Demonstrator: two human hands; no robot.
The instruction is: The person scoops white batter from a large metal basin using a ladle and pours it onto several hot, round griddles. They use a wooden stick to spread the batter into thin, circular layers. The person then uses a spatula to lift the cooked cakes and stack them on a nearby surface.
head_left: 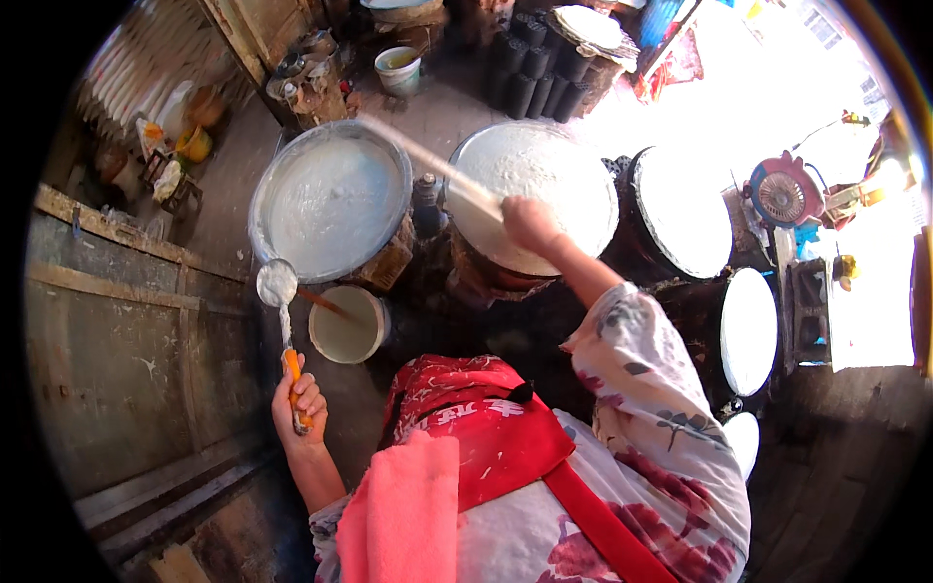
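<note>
My left hand (299,406) is closed round the orange handle of a ladle (278,284), whose bowl is coated with white batter. The ladle is held upright beside a pale bucket (383,352) of cloudy liquid, with a brown stick (323,302) leaning in it. My right hand (532,229) grips a long, pale stick (423,155), blurred along its length. That hand is over the middle round griddle (614,219), which carries a rough white layer. The stick reaches out toward the left griddle (255,228), covered with a wetter, smoother white layer.
More round white-topped drums (683,214) curve round to my right. At the back stand dark cylindrical briquettes (530,68) and a white bucket (398,73). A red fan (783,189) is at the right. A wooden wall (117,340) runs along my left.
</note>
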